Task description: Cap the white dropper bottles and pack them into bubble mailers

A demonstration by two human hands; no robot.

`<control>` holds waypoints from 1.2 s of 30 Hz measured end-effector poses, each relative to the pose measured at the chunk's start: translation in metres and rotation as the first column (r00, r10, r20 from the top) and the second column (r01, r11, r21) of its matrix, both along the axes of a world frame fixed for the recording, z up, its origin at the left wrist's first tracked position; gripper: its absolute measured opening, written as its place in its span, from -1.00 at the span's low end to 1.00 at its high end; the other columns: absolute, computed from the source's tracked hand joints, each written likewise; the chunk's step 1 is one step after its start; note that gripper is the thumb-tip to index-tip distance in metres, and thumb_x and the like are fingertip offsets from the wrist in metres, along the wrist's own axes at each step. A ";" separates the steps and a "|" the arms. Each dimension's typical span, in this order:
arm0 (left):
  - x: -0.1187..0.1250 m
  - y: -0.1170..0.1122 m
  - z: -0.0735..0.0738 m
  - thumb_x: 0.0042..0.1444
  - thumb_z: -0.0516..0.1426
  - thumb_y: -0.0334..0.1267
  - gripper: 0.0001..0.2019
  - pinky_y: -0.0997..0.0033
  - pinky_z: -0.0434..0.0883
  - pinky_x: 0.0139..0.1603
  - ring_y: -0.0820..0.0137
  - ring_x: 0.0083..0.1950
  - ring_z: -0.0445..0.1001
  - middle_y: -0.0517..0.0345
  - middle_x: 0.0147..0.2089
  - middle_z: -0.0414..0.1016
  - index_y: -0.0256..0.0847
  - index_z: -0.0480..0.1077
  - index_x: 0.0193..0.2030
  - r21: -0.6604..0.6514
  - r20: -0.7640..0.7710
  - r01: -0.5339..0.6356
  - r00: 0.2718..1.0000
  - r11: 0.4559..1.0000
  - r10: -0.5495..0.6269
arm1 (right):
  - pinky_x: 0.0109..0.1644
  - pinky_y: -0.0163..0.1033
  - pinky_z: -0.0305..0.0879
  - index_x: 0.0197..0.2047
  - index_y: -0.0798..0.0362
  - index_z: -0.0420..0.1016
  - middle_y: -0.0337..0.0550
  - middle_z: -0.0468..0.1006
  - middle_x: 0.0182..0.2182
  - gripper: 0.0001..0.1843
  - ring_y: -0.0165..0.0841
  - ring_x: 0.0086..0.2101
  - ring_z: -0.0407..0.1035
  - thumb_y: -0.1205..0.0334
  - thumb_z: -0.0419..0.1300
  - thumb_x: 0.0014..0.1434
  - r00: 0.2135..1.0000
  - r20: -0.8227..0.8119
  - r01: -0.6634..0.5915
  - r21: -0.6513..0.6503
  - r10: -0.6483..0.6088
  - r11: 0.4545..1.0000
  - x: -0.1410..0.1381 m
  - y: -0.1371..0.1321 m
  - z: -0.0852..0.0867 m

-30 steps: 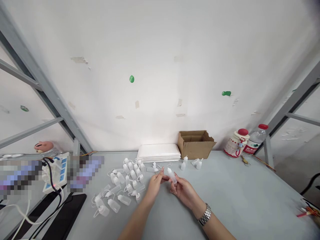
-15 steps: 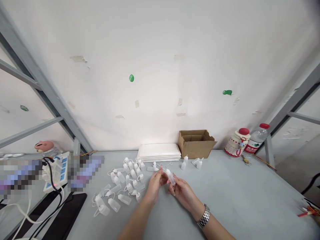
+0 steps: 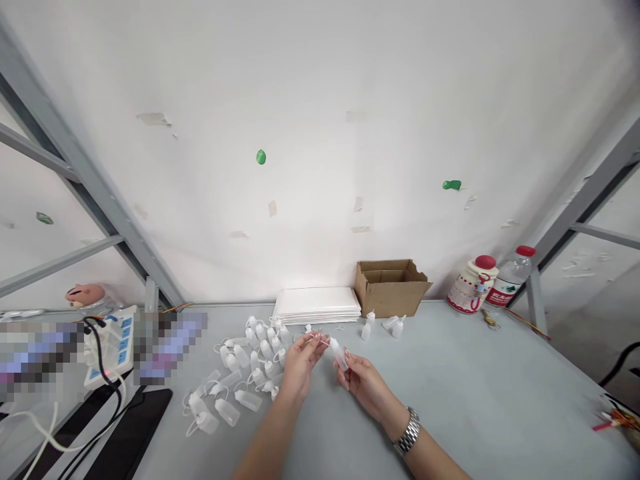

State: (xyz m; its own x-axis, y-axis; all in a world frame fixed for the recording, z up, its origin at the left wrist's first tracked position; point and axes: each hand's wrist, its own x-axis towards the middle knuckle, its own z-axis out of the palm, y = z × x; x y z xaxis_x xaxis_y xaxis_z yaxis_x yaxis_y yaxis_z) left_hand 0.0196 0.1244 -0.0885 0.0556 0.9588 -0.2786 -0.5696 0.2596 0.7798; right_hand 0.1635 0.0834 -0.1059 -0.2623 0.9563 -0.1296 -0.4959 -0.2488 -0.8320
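Note:
My right hand (image 3: 367, 388) holds a small translucent squeeze bottle (image 3: 339, 355) by its lower body, tilted with its neck up and to the left. The fingers of my left hand (image 3: 301, 365) are closed at the bottle's neck end, pinching a thin white cap strap (image 3: 325, 342) that runs to the bottle. The cap itself is too small to make out between the fingers. Left of my hands lie several similar squeeze bottles (image 3: 249, 400), many with looped cap straps. A few more bottles (image 3: 367, 331) stand beyond my right hand.
A stack of white envelopes (image 3: 317, 303) and an open cardboard box (image 3: 393, 297) sit against the wall. On the right stand a decorated jar (image 3: 471, 287) and a red-capped water bottle (image 3: 513, 277). A power strip (image 3: 125, 340), cables and a black flat device (image 3: 135, 433) occupy the left.
My left hand has moved slightly left, drawing the cap strap out straight from the bottle's neck. My right hand keeps the bottle in nearly the same place.

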 end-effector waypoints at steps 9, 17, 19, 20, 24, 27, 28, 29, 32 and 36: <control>-0.001 0.003 0.003 -0.09 0.31 -0.37 -0.91 0.41 0.44 -0.05 0.40 -0.27 0.57 0.06 -0.33 0.62 -0.31 0.52 -0.40 -0.021 0.116 -0.100 0.988 0.995 0.101 | -0.43 -0.31 0.05 -0.48 0.14 0.49 -0.25 0.37 -0.66 -0.50 -0.49 -0.61 0.12 -0.20 0.25 -0.04 0.994 0.110 0.012 -0.006 -0.012 1.000 -0.001 0.000 0.004; 0.000 -0.001 0.005 -0.16 0.35 -0.31 -0.86 0.42 0.42 -0.08 0.37 -0.21 0.56 0.05 -0.25 0.62 -0.29 0.54 -0.41 -0.020 0.192 0.045 0.981 0.999 -0.040 | -0.44 -0.29 0.10 -0.50 0.09 0.44 -0.30 0.32 -0.70 -0.52 -0.47 -0.63 0.15 -0.23 0.23 -0.04 0.961 0.258 0.072 0.104 -0.096 0.992 -0.002 -0.001 0.010; 0.000 -0.002 0.004 -0.18 0.36 -0.29 -0.84 0.44 0.42 -0.11 0.37 -0.21 0.55 0.04 -0.25 0.62 -0.28 0.55 -0.42 -0.006 0.203 0.092 0.975 0.996 -0.089 | -0.44 -0.29 0.11 -0.50 0.07 0.43 -0.30 0.33 -0.70 -0.53 -0.46 -0.63 0.16 -0.23 0.22 -0.03 0.949 0.291 0.088 0.128 -0.122 0.988 -0.002 -0.002 0.010; 0.000 -0.002 0.004 -0.20 0.36 -0.28 -0.83 0.44 0.42 -0.12 0.37 -0.22 0.55 0.05 -0.26 0.62 -0.28 0.55 -0.42 -0.003 0.210 0.106 0.972 0.994 -0.103 | -0.44 -0.29 0.12 -0.51 0.06 0.42 -0.30 0.33 -0.70 -0.53 -0.46 -0.63 0.16 -0.23 0.22 -0.03 0.943 0.305 0.090 0.138 -0.129 0.986 -0.001 -0.002 0.010; 0.001 -0.004 0.003 -0.21 0.36 -0.28 -0.81 0.44 0.41 -0.10 0.37 -0.20 0.54 0.04 -0.26 0.62 -0.27 0.56 -0.40 -0.005 0.225 0.120 0.968 0.993 -0.115 | -0.45 -0.29 0.12 -0.53 0.06 0.37 -0.29 0.35 -0.70 -0.51 -0.46 -0.63 0.18 -0.25 0.20 -0.03 0.926 0.350 0.094 0.153 -0.143 0.984 -0.001 -0.002 0.012; 0.001 -0.004 0.003 -0.21 0.36 -0.28 -0.82 0.43 0.39 -0.06 0.36 -0.18 0.54 0.03 -0.25 0.62 -0.27 0.56 -0.41 -0.013 0.218 0.118 0.970 0.993 -0.113 | -0.46 -0.29 0.11 -0.54 0.06 0.35 -0.29 0.35 -0.70 -0.49 -0.46 -0.64 0.18 -0.27 0.20 -0.04 0.921 0.364 0.088 0.155 -0.140 0.984 -0.001 -0.002 0.012; 0.001 -0.004 0.004 -0.21 0.36 -0.28 -0.82 0.41 0.38 -0.05 0.35 -0.18 0.54 0.03 -0.25 0.62 -0.27 0.55 -0.41 -0.014 0.214 0.119 0.970 0.993 -0.113 | -0.47 -0.29 0.10 -0.53 0.07 0.36 -0.29 0.35 -0.70 -0.49 -0.46 -0.64 0.18 -0.27 0.20 -0.04 0.921 0.365 0.085 0.155 -0.137 0.984 -0.001 -0.002 0.011; 0.001 -0.004 0.004 -0.21 0.36 -0.27 -0.81 0.40 0.38 -0.04 0.35 -0.17 0.53 0.03 -0.25 0.62 -0.27 0.55 -0.42 -0.014 0.210 0.119 0.971 0.993 -0.114 | -0.47 -0.29 0.10 -0.52 0.07 0.37 -0.30 0.35 -0.70 -0.49 -0.46 -0.64 0.18 -0.27 0.20 -0.04 0.921 0.365 0.083 0.154 -0.135 0.985 -0.001 -0.001 0.011; 0.000 -0.003 0.004 -0.26 0.38 -0.25 -0.78 0.39 0.37 -0.05 0.34 -0.18 0.53 0.02 -0.26 0.62 -0.27 0.55 -0.42 -0.006 0.200 0.122 0.973 0.993 -0.118 | -0.47 -0.29 0.10 -0.51 0.06 0.38 -0.29 0.36 -0.70 -0.51 -0.45 -0.65 0.18 -0.26 0.19 -0.03 0.922 0.361 0.085 0.155 -0.137 0.984 -0.001 -0.001 0.010; 0.000 -0.003 0.003 -0.30 0.40 -0.21 -0.74 0.39 0.37 -0.07 0.33 -0.20 0.54 0.00 -0.26 0.62 -0.27 0.56 -0.43 0.007 0.167 0.123 0.978 0.992 -0.123 | -0.46 -0.28 0.11 -0.54 0.05 0.36 -0.30 0.36 -0.71 -0.52 -0.45 -0.65 0.18 -0.24 0.19 -0.02 0.922 0.356 0.098 0.157 -0.149 0.983 -0.002 -0.002 0.010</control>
State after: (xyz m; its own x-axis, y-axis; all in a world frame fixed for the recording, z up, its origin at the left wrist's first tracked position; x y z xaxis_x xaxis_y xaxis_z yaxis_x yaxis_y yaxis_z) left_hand 0.0200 0.1216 -0.0851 0.2189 0.9408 -0.2588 -0.6551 0.3383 0.6755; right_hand 0.1619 0.0811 -0.0957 -0.1000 0.9930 -0.0624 -0.1709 -0.0789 -0.9821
